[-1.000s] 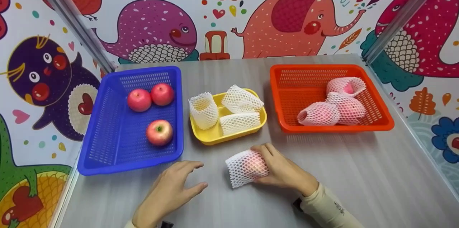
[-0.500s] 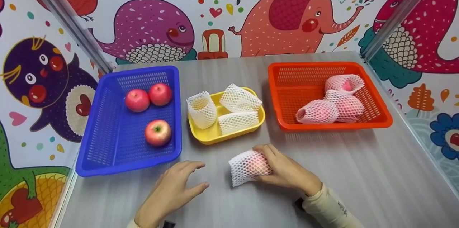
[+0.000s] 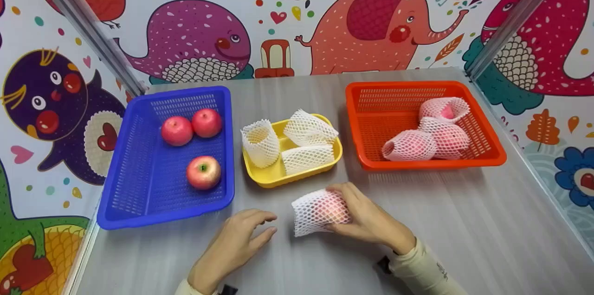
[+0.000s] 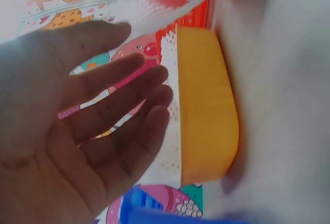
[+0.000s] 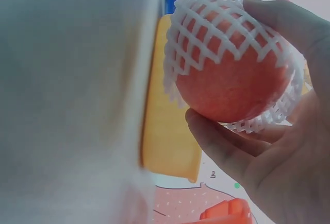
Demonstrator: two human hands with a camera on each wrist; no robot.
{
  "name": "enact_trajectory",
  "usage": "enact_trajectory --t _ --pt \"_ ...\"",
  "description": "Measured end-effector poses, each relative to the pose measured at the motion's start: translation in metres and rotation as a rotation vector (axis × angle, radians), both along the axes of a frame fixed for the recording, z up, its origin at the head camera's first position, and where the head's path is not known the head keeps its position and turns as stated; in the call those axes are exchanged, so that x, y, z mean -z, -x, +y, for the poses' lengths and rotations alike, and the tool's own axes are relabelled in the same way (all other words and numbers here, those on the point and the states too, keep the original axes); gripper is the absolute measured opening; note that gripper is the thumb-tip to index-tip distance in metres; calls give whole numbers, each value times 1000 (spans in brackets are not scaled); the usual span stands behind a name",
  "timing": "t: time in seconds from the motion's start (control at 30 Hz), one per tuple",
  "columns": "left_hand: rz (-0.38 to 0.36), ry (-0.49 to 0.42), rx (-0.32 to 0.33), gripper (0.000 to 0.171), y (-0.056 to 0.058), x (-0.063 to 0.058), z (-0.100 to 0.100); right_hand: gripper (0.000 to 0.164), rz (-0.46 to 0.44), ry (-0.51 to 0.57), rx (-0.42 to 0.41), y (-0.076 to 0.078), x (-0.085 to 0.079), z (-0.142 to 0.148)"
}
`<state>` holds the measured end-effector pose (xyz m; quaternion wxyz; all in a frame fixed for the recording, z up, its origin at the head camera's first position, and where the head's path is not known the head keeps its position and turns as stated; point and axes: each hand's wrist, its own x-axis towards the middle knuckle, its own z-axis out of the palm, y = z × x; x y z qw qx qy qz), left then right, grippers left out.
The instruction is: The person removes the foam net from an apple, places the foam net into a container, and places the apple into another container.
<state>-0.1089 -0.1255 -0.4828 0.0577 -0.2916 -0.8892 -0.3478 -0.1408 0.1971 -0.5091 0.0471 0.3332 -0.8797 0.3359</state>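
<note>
My right hand (image 3: 371, 221) grips an apple (image 5: 234, 87) inside a white foam net sleeve (image 3: 306, 214), in front of the yellow tray. The net's loose end points left, toward my other hand. In the right wrist view the thumb presses on the net and the fingertips reach under the apple, whose bare skin shows at the net's edge. Nothing is in my left hand (image 3: 234, 244); its fingers are loosely bent, a short way left of the net. Several white foam nets (image 3: 307, 159) lie in the yellow tray (image 3: 267, 182).
A blue basket (image 3: 139, 221) on the left holds three bare apples (image 3: 203, 172). On the right, an orange-red basket (image 3: 431, 165) contains three apples in foam nets (image 3: 410, 145). Printed wall panels (image 3: 283, 21) bound the grey table (image 3: 297, 272) at the back and sides.
My left hand has moved a little right, toward the netted apple. The right hand keeps hold of the apple, and the net's open end has tipped slightly upward.
</note>
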Motion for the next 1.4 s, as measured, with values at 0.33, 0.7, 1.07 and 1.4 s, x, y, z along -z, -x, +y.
enact_trajectory --t 0.33,0.7,1.07,1.4 --pt "-15 -112 62 7 11 3 26 70 0 28 1 -3 -10 -8" --pt "-70 -91 83 26 19 6 35 75 -3 85 -56 -4 -19 -16" --pt "-121 -144 175 51 21 8 37 78 25 137 -180 -6 -23 -24" --pt "-191 -234 265 70 23 7 35 81 54 134 -259 -9 -23 -28"
